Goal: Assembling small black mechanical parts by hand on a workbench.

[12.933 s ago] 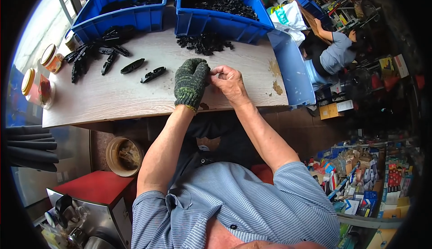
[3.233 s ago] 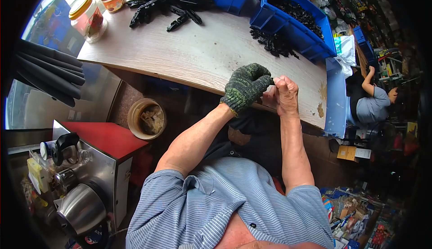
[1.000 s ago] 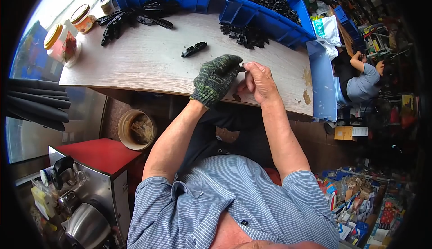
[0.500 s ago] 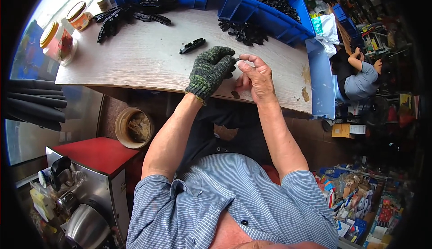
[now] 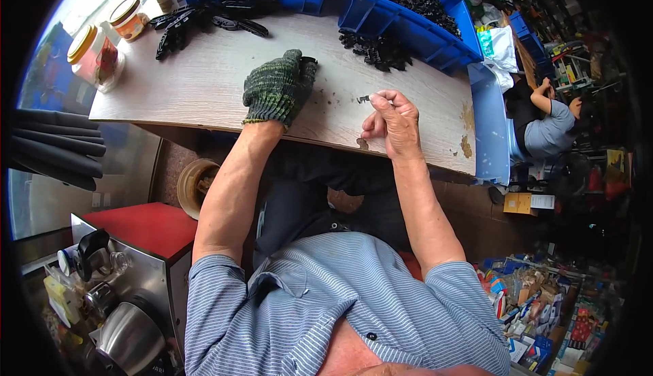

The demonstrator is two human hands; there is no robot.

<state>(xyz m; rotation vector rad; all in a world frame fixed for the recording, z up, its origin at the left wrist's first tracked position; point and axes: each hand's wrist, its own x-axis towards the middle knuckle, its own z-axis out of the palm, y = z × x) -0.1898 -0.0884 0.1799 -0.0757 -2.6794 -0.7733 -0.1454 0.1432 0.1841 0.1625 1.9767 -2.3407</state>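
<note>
Gloved left hand (image 5: 277,90) fingers clamped on a black plastic part (image 5: 308,61) over the worktop (image 5: 204,83); bare right hand (image 5: 391,121) fingers pinch a small metal piece (image 5: 364,98).

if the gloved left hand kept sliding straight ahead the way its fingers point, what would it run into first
Probably the loose pile of black parts on the wooden table, with the right-hand blue bin just behind it. The left hand points up and slightly right, across bare tabletop first. Depth is hard to judge in this fisheye view.

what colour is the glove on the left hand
Dark green, flecked knit, on the left hand; it shows best in the head view, resting on the table.
</note>
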